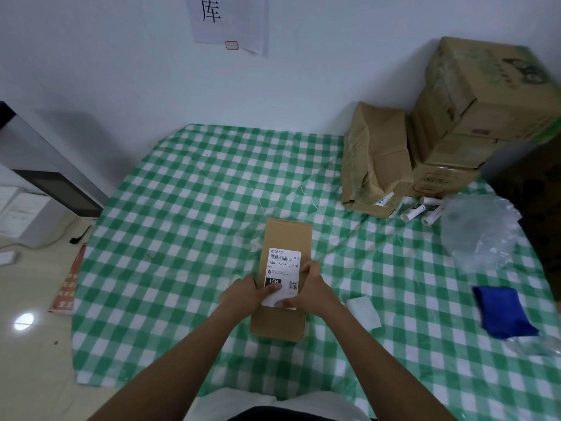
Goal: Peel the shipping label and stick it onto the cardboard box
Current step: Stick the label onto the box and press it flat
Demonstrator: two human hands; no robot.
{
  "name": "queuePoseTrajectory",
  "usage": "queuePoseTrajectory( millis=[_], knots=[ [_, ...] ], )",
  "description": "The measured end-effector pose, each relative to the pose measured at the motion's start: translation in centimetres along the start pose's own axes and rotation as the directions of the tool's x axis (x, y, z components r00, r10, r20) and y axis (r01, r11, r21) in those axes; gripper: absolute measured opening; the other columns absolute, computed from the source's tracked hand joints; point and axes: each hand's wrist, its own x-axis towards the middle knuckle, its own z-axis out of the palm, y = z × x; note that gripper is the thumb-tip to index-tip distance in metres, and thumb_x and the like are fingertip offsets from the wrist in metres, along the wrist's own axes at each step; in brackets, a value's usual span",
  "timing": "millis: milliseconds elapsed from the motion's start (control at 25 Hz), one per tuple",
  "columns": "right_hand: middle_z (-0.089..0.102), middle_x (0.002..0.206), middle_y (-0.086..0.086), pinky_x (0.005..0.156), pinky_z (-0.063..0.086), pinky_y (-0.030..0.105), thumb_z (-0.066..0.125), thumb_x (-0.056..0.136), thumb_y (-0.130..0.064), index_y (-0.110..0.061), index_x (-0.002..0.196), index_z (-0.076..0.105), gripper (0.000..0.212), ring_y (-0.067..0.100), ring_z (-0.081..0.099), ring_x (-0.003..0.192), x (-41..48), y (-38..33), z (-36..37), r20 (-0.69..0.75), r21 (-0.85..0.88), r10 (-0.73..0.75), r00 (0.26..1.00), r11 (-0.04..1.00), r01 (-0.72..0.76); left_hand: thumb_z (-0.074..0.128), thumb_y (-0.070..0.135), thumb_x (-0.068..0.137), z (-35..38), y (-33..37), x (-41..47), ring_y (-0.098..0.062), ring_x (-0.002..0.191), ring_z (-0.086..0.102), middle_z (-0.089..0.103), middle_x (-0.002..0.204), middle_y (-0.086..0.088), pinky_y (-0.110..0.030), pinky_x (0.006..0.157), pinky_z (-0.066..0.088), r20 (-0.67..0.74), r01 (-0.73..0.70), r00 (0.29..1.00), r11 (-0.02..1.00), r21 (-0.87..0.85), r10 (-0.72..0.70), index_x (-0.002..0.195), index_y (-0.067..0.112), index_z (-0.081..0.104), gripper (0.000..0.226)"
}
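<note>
A long brown cardboard box [287, 235] lies on the green-and-white checked cloth [188, 208], its length running away from me. A white shipping label [283, 262] with a barcode and a QR code lies flat on the box's top. My left hand [247, 294] is at the label's near left side, thumb resting on its lower part. My right hand [312, 287] is at the label's right edge, with a finger on its near white end. Both hands press on the label and the box.
Several stacked cardboard boxes [473, 117] and a crumpled one [376, 159] stand at the far right, with small white tubes [422, 211] beside them. Clear plastic wrap [482, 232], a blue cloth [501, 311] and a white paper piece [364, 311] lie to the right.
</note>
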Motion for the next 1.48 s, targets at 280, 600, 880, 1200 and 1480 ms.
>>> queuePoseTrajectory(
  millis=[280, 600, 880, 1200, 1480],
  knots=[
    [0.054, 0.102, -0.004, 0.082, 0.055, 0.044, 0.089, 0.059, -0.039, -0.023, 0.108, 0.029, 0.079, 0.020, 0.061, 0.093, 0.4, 0.4, -0.6, 0.008, 0.116, -0.023, 1.000, 0.993, 0.022, 0.061, 0.064, 0.083, 0.3, -0.7, -0.3, -0.016, 0.083, 0.057, 0.058, 0.095, 0.002, -0.027, 0.064, 0.042, 0.000, -0.042, 0.999, 0.996, -0.080, 0.043, 0.099, 0.018, 0.048, 0.050],
    [0.050, 0.095, -0.008, 0.069, 0.053, 0.039, 0.088, 0.064, -0.032, -0.022, 0.109, 0.029, 0.075, 0.016, 0.057, 0.083, 0.7, 0.2, -1.0, 0.048, 0.122, 0.012, 0.999, 0.992, -0.018, 0.077, 0.060, 0.070, 0.1, -2.2, -0.6, -0.016, 0.095, 0.063, 0.064, 0.108, 0.001, -0.028, 0.074, 0.054, 0.099, -0.113, 0.987, 0.982, -0.150, 0.129, 0.109, 0.016, 0.050, 0.065],
    [0.045, 0.094, -0.011, 0.073, 0.054, 0.040, 0.093, 0.054, -0.034, -0.026, 0.111, 0.026, 0.089, 0.013, 0.055, 0.083, 0.4, 0.3, -1.0, 0.080, 0.039, -0.018, 0.997, 0.999, 0.015, 0.083, 0.053, 0.067, -0.3, -2.5, -0.6, -0.014, 0.096, 0.060, 0.061, 0.106, 0.006, -0.021, 0.071, 0.049, 0.150, -0.128, 0.975, 0.970, -0.207, 0.161, 0.113, 0.017, 0.050, 0.067],
    [0.051, 0.097, -0.008, 0.077, 0.054, 0.041, 0.092, 0.051, -0.042, -0.026, 0.109, 0.027, 0.088, 0.017, 0.059, 0.088, 0.5, 0.7, -0.9, 0.043, 0.022, -0.046, 0.998, 0.999, 0.045, 0.062, 0.065, 0.081, 0.5, -2.3, 0.2, -0.014, 0.090, 0.063, 0.067, 0.105, 0.002, -0.030, 0.077, 0.053, 0.072, -0.071, 0.994, 0.980, -0.186, 0.085, 0.104, 0.019, 0.055, 0.052],
    [0.050, 0.085, -0.008, 0.064, 0.046, 0.034, 0.086, 0.058, -0.051, -0.026, 0.103, 0.029, 0.076, 0.016, 0.056, 0.075, 0.7, 0.8, -0.6, -0.021, 0.042, -0.059, 0.998, 0.997, 0.060, 0.054, 0.076, 0.078, 1.0, -1.0, 0.3, -0.016, 0.078, 0.061, 0.061, 0.083, 0.003, -0.029, 0.066, 0.048, -0.019, -0.012, 1.000, 0.999, -0.036, 0.011, 0.083, 0.023, 0.052, 0.054]
  ],
)
